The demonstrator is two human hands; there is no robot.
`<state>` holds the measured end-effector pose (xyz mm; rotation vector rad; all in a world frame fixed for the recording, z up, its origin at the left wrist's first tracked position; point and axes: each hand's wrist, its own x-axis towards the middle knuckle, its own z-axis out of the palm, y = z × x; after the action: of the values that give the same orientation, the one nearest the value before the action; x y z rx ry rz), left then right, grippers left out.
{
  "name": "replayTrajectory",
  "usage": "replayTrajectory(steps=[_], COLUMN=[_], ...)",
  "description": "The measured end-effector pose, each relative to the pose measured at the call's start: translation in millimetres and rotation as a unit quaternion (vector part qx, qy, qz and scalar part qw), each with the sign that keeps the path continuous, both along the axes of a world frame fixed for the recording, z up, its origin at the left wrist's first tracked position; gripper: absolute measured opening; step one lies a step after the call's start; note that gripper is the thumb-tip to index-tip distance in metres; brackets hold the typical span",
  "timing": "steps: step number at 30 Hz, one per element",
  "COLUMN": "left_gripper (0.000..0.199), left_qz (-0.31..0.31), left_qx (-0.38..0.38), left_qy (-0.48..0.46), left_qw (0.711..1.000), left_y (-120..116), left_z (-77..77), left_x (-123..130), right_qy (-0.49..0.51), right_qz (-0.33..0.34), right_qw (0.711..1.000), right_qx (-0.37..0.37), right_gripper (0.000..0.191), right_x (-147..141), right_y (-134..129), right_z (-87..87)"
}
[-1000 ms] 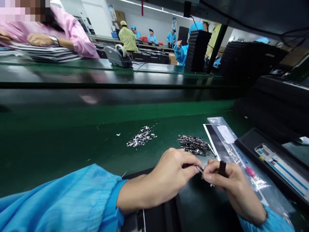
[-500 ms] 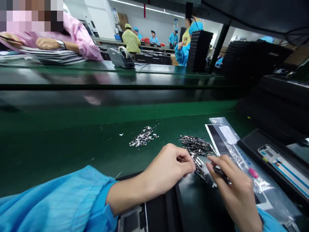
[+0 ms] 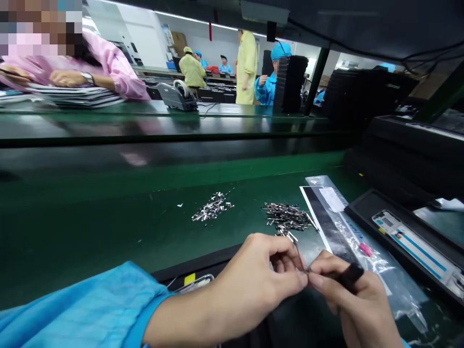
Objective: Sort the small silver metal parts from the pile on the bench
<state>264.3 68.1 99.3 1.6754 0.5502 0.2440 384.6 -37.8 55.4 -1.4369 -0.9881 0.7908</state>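
Left hand (image 3: 253, 275) pinched narrow on a thin metal part (image 3: 300, 261), fingertips meeting those of right hand (image 3: 348, 295). Right hand closed on a black tool (image 3: 348, 276), tip at the part. Just beyond: heap of metal parts (image 3: 286, 220) on green bench (image 3: 108, 227). Farther left: second heap (image 3: 213, 208). Right of hands: clear bag (image 3: 355, 232), black tray (image 3: 406, 237).

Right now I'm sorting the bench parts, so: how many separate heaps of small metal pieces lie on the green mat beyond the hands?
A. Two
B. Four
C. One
A: one heap lies left, another heap right, with bare green mat between them.
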Motion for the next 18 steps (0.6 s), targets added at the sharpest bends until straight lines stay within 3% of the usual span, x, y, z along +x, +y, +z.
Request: replayTrajectory(steps=[3,7,13,18], left_gripper=[0.009,0.010,0.011,0.010], left_qz=[0.021,0.044,0.041,0.039], left_qx=[-0.007,0.011,-0.074,-0.080], left_qy=[-0.025,-0.033,0.009,0.020], left_qw=[0.999,0.998,0.996,0.996], left_y=[-4,-7,-10,-10], left_z=[0.1,4.2,7.2,6.8], left_x=[-1,0,-1,-3], right_qy=[0.147,0.230,0.224,0.181], right_qz=[-0.011,-0.055,-0.083,-0.092], right_qw=[0.989,0.971,0.969,0.975], right_qx=[-0.031,-0.036,-0.066,-0.088], right_gripper=[0.011,0.016,0.020,0.023], right_x=[-6,-17,-27,-29], right_y=[-2,-3,-3,-4], right_z=[-1.3,3.5,11.7,11.2])
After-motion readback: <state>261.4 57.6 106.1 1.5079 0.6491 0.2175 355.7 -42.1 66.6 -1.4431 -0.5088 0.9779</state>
